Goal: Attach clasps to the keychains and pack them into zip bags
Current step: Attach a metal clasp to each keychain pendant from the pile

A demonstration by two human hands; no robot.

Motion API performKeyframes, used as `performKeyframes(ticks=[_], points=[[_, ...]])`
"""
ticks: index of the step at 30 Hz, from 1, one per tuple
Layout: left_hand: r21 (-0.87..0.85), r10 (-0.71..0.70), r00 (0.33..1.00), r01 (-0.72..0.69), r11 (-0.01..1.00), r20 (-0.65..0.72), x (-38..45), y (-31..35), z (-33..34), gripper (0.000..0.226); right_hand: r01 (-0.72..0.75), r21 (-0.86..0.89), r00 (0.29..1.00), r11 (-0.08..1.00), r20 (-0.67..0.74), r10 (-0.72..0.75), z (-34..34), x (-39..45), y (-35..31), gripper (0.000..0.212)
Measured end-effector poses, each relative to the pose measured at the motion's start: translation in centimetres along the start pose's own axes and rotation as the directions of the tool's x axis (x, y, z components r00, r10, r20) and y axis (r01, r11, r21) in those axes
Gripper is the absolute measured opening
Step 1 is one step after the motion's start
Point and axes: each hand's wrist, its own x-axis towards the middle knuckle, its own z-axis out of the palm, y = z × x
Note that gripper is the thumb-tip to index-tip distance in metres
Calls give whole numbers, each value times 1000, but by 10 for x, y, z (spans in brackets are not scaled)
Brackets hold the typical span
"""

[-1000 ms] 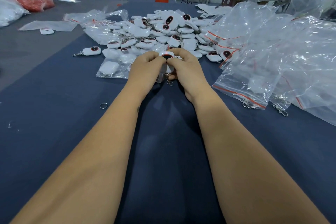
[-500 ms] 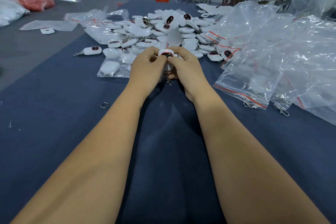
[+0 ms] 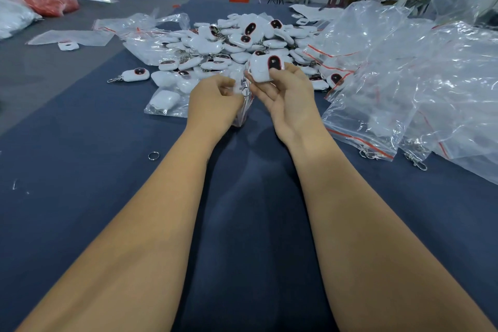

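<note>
White keychain (image 3: 265,70) is pinched in the right hand (image 3: 287,101); its clasp (image 3: 244,89), seemingly attached, is pinched by the left hand (image 3: 215,105). Bagging remains; a pile (image 3: 229,43) waits mid-table.

Packing workshop: heaped keychains (image 3: 242,43), zip bags (image 3: 404,75), long worktables (image 3: 80,170).

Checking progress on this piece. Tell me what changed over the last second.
The right hand has turned palm-up and lifted the keychain clear; the left hand now pinches the zip bag by the clasp. Before, both hands huddled over the keychain. The pile and loose ring stayed put.
</note>
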Motion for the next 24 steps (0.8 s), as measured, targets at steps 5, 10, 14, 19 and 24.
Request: performKeyframes(ticks=[5,10,14,19,24], points=[[-81,22,998,-27,996,-66,-3,5,-2,17,13,-349,997,937,-68,-40,4,3,10,17],[-154,75,992,-89,984,-99,-8,12,-4,10,144,-631,987,762,41,-152,-1,-2,16,19],[-159,138,988,-148,976,-73,-10,16,-4,13,270,-857,960,439,206,-189,-1,-1,19,24],[-138,124,990,-133,981,-70,-8,13,-3,13,226,-796,974,562,197,-112,3,-3,18,26],[-241,-25,959,-46,970,-281,2,7,-8,12,171,-722,967,671,-8,-256,-2,0,14,42]])
